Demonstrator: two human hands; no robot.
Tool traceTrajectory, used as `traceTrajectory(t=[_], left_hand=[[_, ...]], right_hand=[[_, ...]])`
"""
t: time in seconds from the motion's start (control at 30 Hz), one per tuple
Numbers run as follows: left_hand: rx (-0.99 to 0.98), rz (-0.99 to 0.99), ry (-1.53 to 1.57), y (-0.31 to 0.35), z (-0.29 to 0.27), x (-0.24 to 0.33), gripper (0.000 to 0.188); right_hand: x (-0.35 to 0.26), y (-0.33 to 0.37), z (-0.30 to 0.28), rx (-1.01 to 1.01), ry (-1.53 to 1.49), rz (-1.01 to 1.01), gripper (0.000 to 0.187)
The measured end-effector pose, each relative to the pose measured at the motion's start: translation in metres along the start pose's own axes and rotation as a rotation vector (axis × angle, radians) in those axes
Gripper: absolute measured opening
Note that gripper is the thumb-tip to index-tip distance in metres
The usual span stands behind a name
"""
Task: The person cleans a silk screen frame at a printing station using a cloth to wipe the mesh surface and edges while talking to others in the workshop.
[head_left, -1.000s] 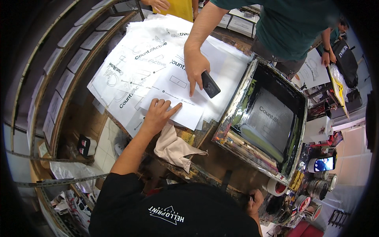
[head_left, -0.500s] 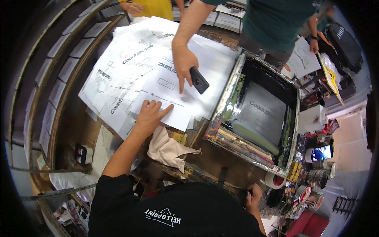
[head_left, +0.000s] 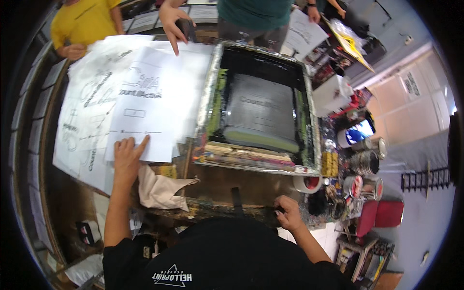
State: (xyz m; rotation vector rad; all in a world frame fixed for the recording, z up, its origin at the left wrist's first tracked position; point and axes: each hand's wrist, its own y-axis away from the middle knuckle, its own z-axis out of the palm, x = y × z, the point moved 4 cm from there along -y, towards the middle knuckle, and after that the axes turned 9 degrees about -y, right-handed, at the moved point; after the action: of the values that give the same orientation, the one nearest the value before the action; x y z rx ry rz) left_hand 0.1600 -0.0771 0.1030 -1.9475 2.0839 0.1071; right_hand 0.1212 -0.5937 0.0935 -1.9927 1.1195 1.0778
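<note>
Head view: printed sheet [head_left: 162,113] lies under and ahead of the left hand [head_left: 126,157], on a spread of papers [head_left: 72,154]. Left fingers parted, index extended to the small line of print, the others bent on the near margin, pinching nothing. Right hand [head_left: 287,212] curled at the table [head_left: 256,188] edge; cannot tell whether it grips anything. Cloth [head_left: 162,188] just right of the left wrist; screen frame [head_left: 261,169] ahead of the right hand. Handling estimate: sheet light, limp, easily creased, apt to slide; ink may smear. Best hold: blank near corners, either side of the left hand. Versus half a second ago: co-worker's hand [head_left: 172,23] with dark phone [head_left: 186,31] has left the sheet for beyond its far edge, baring the outlined drawing; left index still at the print.
</note>
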Motion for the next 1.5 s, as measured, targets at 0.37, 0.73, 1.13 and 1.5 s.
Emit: traceTrajectory(t=[0.37,0.73,1.13,1.5], left_hand=[[-0.019,0.013,-0.105,-0.002,0.010,0.000,0.070],[-0.011,-0.012,-0.090,-0.002,0.009,0.002,0.070],[-0.005,-0.037,-0.027,-0.001,0.012,-0.002,0.067],[0.115,-0.006,-0.105,0.007,0.007,0.000,0.062]], right_hand=[[-0.057,-0.105,-0.120,0.101,0.169,0.104,0.054],[-0.005,-0.148,-0.117,-0.143,0.580,0.191,0.043],[-0.007,-0.159,-0.085,-0.282,0.608,0.023,0.042],[-0.011,-0.132,-0.129,-0.039,0.589,0.303,0.051]])
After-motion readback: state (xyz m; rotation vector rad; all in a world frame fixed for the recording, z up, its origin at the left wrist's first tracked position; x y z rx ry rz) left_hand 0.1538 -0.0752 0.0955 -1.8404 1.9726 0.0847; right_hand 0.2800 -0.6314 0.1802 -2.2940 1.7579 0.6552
